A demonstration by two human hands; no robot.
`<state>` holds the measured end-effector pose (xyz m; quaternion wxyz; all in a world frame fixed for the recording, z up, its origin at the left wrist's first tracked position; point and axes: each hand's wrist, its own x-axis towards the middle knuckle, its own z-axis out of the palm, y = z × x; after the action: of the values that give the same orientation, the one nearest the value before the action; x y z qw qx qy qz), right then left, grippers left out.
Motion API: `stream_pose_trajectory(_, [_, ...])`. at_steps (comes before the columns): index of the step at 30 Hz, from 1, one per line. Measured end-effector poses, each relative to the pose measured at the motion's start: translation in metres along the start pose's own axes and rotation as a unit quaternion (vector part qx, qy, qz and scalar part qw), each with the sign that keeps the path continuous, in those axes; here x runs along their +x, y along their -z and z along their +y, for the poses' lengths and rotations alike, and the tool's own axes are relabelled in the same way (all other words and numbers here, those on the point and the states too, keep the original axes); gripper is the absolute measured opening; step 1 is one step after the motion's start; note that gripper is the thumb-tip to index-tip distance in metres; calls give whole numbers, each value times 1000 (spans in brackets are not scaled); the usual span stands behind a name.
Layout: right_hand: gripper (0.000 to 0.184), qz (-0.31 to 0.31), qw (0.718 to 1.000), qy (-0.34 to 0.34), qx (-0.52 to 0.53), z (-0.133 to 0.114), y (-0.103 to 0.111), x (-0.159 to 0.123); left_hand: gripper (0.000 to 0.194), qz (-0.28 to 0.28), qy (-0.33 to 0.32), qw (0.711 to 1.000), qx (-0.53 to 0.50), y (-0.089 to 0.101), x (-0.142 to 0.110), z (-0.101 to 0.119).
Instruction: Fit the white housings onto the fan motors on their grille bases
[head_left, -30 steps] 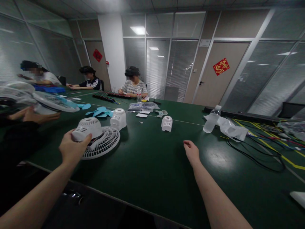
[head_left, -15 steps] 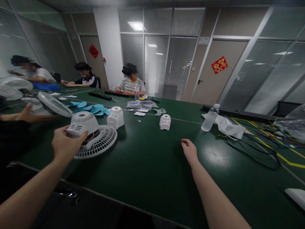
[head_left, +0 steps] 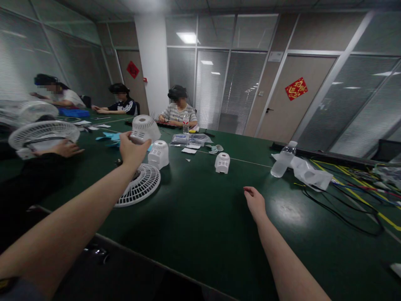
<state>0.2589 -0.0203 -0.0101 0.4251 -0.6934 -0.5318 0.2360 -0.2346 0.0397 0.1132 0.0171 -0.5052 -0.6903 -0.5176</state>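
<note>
While the left hand [head_left: 134, 149] is holding a cover [head_left: 144, 126] dome-up above the left tabletop [head_left: 194, 225], fingers part-open around its sides, a grille [head_left: 147, 184] is lying nearer, below; the right hand [head_left: 255, 202] is sitting well right, fingers loosely curled, any contents hidden.

White domed housing [head_left: 145, 126], slotted, held aloft, slightly tilted, round white grille [head_left: 144, 185] lying flat, partly hidden

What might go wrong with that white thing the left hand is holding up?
Only the left hand holds the raised white cover, so it might slip and drop. It might also bump the standing white cover, which looks close to it in this view, and maybe tip that over.
</note>
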Motion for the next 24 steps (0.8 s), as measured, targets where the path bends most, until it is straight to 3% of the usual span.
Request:
stream_pose_trajectory(3, [35, -3, 1000, -3, -1, -3, 1, -2, 79, 28, 40, 999, -3, -24, 9, 7])
stream_pose_trajectory(7, [34, -4, 1000, -5, -3, -3, 2, -2, 85, 3, 41, 999, 18, -46, 16, 1])
stream_pose_trajectory(12, [32, -1, 1000, -3, -9, 1, -1, 1, 101, -165, 64, 974, 144, -55, 20, -19])
stream_pose_trajectory(14, [33, -1, 1000, 1, -10, 4, -2, 3, 102, -183, 66, 969, 154, -53, 19, -25])
stream_pose_trajectory(18, [35, 3, 1000, 13, -11, 8, -5, 7, 93, -141, -2, 979, 147, -39, 13, -23])
stream_pose_trajectory(24, [36, 8, 1000, 13, -16, 7, -4, 8, 68, -105, -127, 980, 110, 6, -3, -6])
